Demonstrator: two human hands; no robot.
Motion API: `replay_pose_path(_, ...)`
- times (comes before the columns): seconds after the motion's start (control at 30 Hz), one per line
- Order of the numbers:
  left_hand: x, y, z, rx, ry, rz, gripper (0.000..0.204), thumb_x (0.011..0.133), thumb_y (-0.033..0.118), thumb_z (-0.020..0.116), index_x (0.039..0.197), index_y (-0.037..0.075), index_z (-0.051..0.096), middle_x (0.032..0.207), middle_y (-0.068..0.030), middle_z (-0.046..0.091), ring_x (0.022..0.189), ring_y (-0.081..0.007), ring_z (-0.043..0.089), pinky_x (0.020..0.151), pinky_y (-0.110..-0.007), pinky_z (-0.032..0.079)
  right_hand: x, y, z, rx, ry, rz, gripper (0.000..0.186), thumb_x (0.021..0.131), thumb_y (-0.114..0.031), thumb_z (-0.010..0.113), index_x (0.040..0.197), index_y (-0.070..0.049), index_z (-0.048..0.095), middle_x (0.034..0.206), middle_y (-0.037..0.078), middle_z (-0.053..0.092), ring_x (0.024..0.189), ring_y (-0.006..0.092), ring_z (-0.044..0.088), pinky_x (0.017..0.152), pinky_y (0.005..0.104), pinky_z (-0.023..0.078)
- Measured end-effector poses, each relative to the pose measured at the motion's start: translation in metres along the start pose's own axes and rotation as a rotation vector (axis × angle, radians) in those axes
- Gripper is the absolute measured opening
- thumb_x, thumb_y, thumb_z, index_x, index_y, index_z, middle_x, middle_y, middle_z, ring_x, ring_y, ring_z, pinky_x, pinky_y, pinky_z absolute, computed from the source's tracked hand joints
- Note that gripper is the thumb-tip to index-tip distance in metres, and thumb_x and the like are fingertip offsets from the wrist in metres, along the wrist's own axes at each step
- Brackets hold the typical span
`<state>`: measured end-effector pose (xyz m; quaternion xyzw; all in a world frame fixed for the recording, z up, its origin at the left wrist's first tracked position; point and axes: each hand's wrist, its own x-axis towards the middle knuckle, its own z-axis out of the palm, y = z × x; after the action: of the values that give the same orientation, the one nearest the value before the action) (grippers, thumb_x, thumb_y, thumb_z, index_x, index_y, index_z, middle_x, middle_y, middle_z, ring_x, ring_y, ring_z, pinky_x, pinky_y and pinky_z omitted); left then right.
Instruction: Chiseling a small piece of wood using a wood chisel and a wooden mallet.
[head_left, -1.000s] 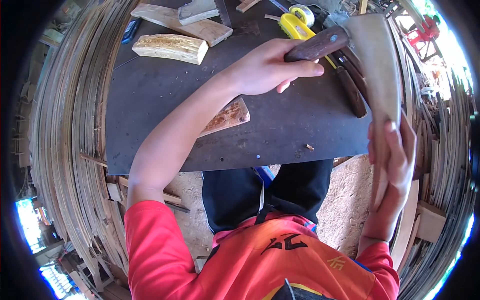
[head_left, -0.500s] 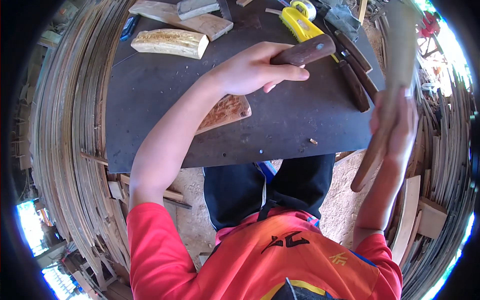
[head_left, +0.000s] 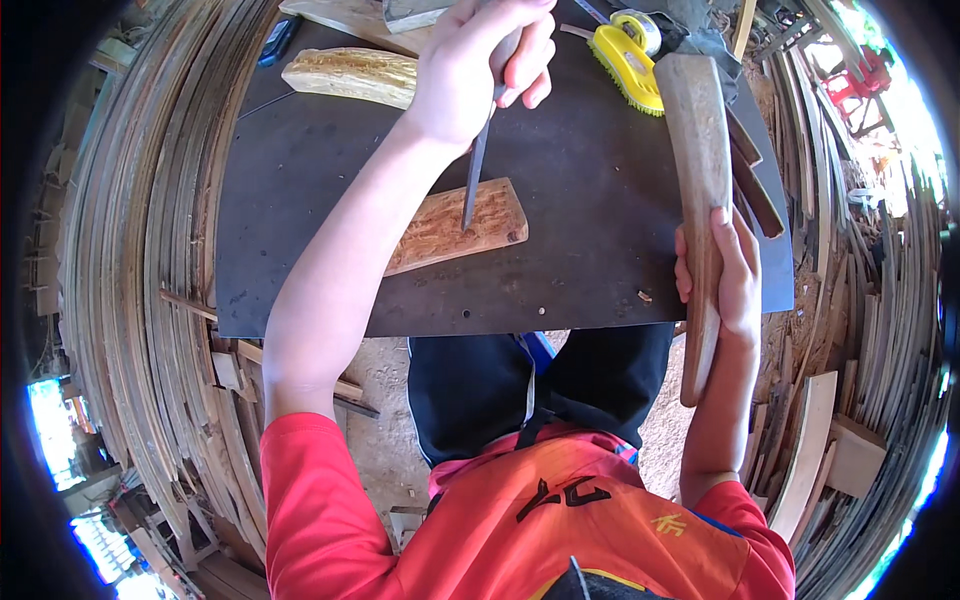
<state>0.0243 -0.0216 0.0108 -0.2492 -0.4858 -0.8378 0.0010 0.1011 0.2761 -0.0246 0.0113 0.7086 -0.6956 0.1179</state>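
Observation:
My left hand (head_left: 480, 70) is closed round the handle of a chisel (head_left: 477, 175). Its dark blade slants down, with the tip at the top face of a reddish-brown wood block (head_left: 495, 212); whether it touches I cannot tell. My left forearm hides the block's left end. On the right, my right hand (head_left: 733, 265) grips a long wooden club-like mallet (head_left: 697, 150), its thick end pointing away from me and its thin end toward my forearm. The wood block lies flat on a dark worktable (head_left: 590, 220).
A pale, rough wood piece (head_left: 350, 75) lies far left, beside a blue object (head_left: 277, 42). At the back right are a yellow brush (head_left: 625, 65), a tape roll (head_left: 640, 28) and dark-handled tools (head_left: 757, 195). Stacked boards (head_left: 150, 200) flank the table.
My left hand has moved away from me and turned the chisel from sideways to blade down over the block. The mallet has come down and inward in my right hand.

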Motion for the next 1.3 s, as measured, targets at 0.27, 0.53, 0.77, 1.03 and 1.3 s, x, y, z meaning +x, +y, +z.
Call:
replay_pose_path(0.27,0.000,0.004,0.003,0.087,0.038,-0.003,0.020,0.108,0.025,0.051,0.096,0.010,0.053,0.055,0.0022,0.043,0.042,-0.0088,0.039,0.045,-0.026,0.038,0.000,0.002,-0.002,0.009,-0.048,-0.038,0.044,0.107,-0.040,0.051,0.122,0.001,0.056,0.076,0.011,0.060,0.047,0.0138,0.054,0.041,0.0255,0.041)
replay_pose_path(0.53,-0.001,-0.022,0.020,0.493,-0.110,-0.028,0.025,0.103,0.033,0.062,0.095,0.009,0.062,0.057,0.0065,0.044,0.051,-0.0035,0.043,0.051,-0.025,0.036,-0.001,-0.025,-0.020,-0.207,0.035,-0.187,0.044,0.106,-0.040,0.053,0.120,0.001,0.057,0.077,0.010,0.062,0.047,0.0129,0.054,0.040,0.0260,0.041)
replay_pose_path(0.77,-0.002,-0.029,0.038,0.508,-0.255,-0.232,0.035,0.100,0.038,0.068,0.112,0.005,0.067,0.064,0.0063,0.049,0.053,-0.0029,0.045,0.049,-0.023,0.034,0.010,-0.066,-0.051,-0.024,0.121,-0.241,0.045,0.108,-0.045,0.047,0.111,-0.001,0.058,0.077,0.011,0.061,0.047,0.0133,0.052,0.042,0.0275,0.040)
replay_pose_path(1.03,-0.021,-0.022,0.030,0.646,-0.404,-0.386,0.033,0.097,0.037,0.071,0.106,0.006,0.067,0.066,0.0047,0.050,0.054,-0.0053,0.046,0.051,-0.025,0.035,0.006,-0.067,-0.045,0.107,0.263,-0.185,0.051,0.109,-0.046,0.043,0.097,0.002,0.057,0.075,0.011,0.060,0.044,0.0148,0.050,0.040,0.0281,0.038)
replay_pose_path(1.3,0.002,-0.010,-0.016,-0.085,-0.130,-0.077,0.028,0.109,0.028,0.049,0.086,0.012,0.051,0.055,0.0016,0.042,0.043,-0.0104,0.039,0.046,-0.027,0.039,-0.005,-0.018,-0.017,-0.091,-0.110,-0.096,0.047,0.106,-0.042,0.052,0.119,0.003,0.055,0.076,0.012,0.060,0.045,0.0151,0.055,0.039,0.0268,0.042)
